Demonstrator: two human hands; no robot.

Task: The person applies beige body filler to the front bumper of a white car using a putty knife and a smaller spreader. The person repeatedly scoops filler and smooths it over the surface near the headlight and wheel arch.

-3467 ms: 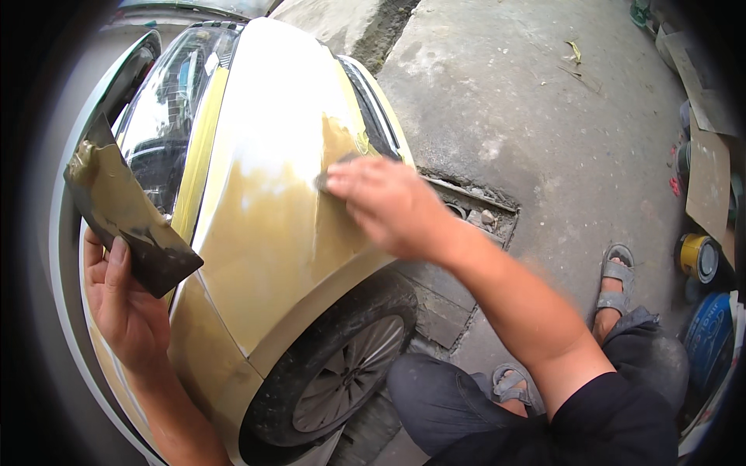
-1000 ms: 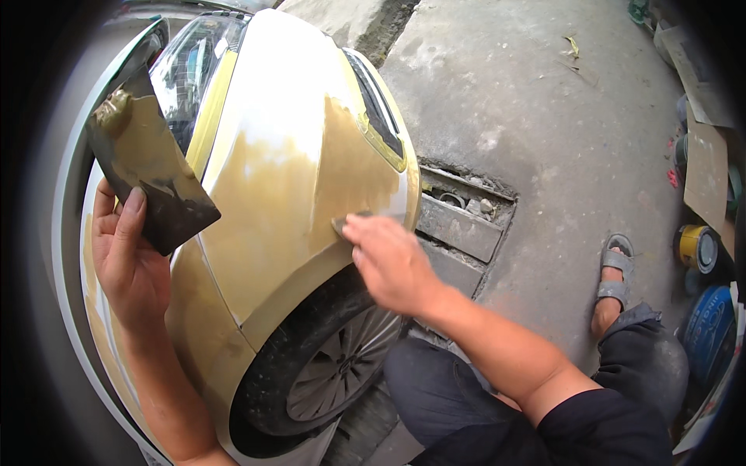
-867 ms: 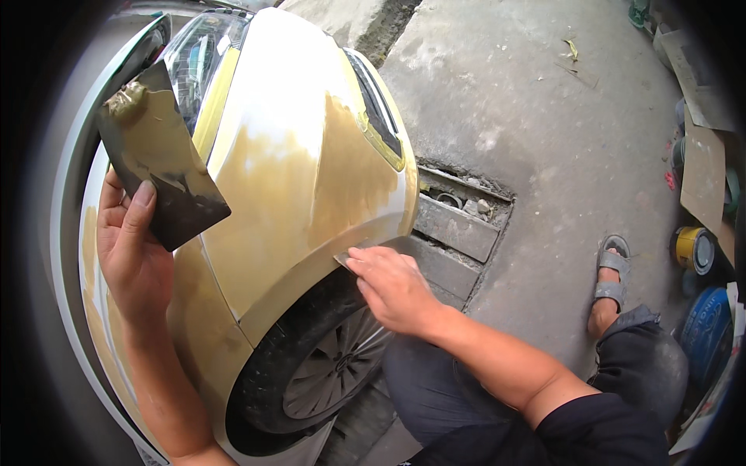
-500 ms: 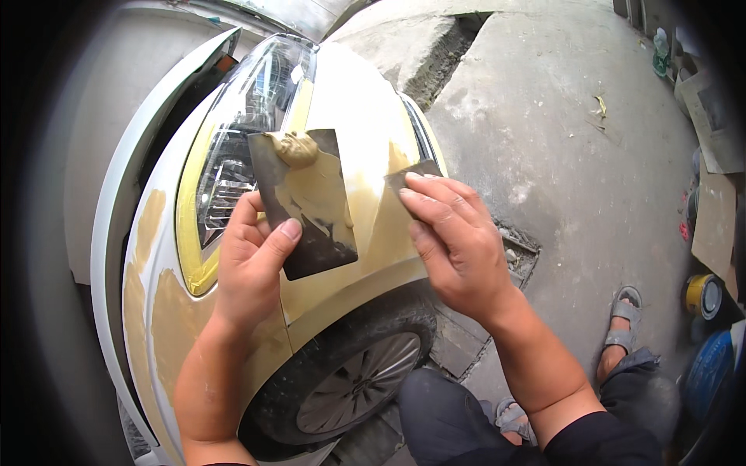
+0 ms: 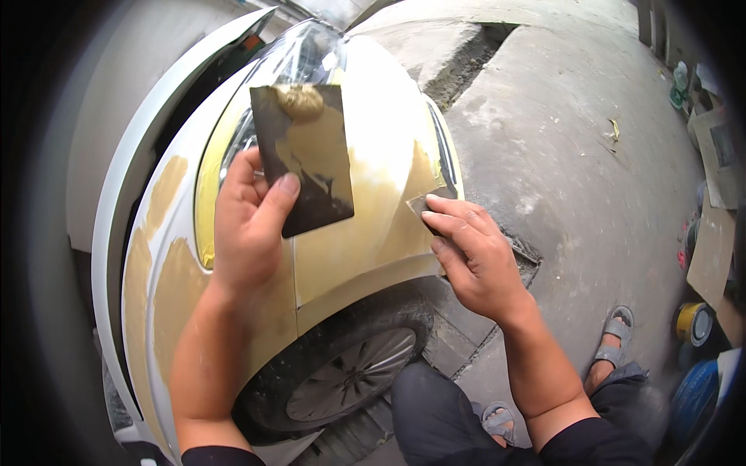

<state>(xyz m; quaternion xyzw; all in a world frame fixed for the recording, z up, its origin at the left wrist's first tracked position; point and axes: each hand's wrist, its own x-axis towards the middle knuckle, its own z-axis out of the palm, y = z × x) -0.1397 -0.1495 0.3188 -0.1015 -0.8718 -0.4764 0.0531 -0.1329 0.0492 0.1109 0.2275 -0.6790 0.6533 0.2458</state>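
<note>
My left hand is closed on a dark flat putty board, thumb on its face. Tan putty sits in a lump at the board's top edge and is smeared down its middle. In my right hand is a small dark spreader, gripped between thumb and fingers, its edge close to the car's side; I cannot tell if it touches. Below both hands lies the white car fender, with tan filler patches on it. Yellow masking tape borders the headlight, which the board partly hides.
A wheel stands under the fender, near my knees. A panel stands out along the car's left side. To the right are a yellow-banded can, a blue round container and cardboard. A trench cuts the concrete floor.
The board in my left hand has risen in view. My right hand with the spreader has shifted right and slightly down. The view itself has also moved a little.
</note>
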